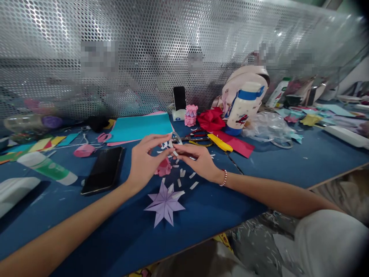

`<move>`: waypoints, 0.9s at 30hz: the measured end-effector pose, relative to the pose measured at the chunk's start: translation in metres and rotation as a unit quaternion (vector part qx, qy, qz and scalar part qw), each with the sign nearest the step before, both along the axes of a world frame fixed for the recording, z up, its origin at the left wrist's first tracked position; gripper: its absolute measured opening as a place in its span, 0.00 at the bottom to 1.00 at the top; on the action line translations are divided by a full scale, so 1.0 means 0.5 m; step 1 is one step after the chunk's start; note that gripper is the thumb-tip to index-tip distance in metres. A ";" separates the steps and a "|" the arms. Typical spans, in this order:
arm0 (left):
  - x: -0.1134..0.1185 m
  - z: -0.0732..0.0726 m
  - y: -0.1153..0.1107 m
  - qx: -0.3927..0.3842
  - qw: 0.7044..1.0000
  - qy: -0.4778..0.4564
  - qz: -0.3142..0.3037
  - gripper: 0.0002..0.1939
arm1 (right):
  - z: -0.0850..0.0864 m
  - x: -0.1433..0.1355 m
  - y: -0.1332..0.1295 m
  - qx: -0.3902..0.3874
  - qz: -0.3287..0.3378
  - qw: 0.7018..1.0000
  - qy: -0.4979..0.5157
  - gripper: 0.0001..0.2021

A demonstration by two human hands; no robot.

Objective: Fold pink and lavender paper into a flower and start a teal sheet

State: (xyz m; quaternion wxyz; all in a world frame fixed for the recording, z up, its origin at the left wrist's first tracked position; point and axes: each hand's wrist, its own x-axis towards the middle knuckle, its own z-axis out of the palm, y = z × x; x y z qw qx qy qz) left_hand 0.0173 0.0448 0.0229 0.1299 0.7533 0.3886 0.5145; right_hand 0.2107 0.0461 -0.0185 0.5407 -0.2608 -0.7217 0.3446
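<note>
Above the middle of the table, my left hand (145, 161) and my right hand (200, 159) meet with their fingers pinched. Between them is a thin whitish ring that looks like a roll of tape (177, 136); both hands grip it, and the fingers hide part of it. Just below the hands stands a pink folded-paper piece (163, 167), partly covered by my left hand. Small white strips (194, 185) lie scattered around it. Nearer to me, a purple folded-paper star (165, 206) lies flat, with a few white strips on its upper points.
A black phone (103, 169) and a glue tube (47, 167) lie at left. Blue paper sheets (138, 127) are behind. A yellow cutter (220, 142), red paper (235, 143), a bottle (243, 107) and a backpack (227, 86) are at right. A perforated metal screen (144, 57) borders the table.
</note>
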 end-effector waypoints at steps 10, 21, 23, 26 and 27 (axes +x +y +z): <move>0.004 0.011 -0.020 -0.021 1.000 -0.015 0.012 0.01 | 0.003 -0.005 0.002 -0.038 -0.008 0.999 0.001 0.15; 0.012 0.003 -0.028 -0.065 0.998 -0.012 -0.003 0.06 | 0.016 -0.006 0.007 -0.096 0.008 0.995 -0.007 0.11; 0.011 0.003 -0.028 -0.045 0.999 0.001 0.003 0.06 | 0.015 -0.007 0.007 -0.111 0.017 0.994 -0.001 0.12; 0.012 0.001 -0.031 -0.002 1.000 0.027 0.008 0.03 | 0.011 -0.007 0.011 -0.141 0.029 0.989 0.016 0.14; 0.013 0.000 -0.032 0.004 0.999 0.032 0.010 0.04 | 0.010 -0.007 0.013 -0.148 0.032 0.988 0.023 0.15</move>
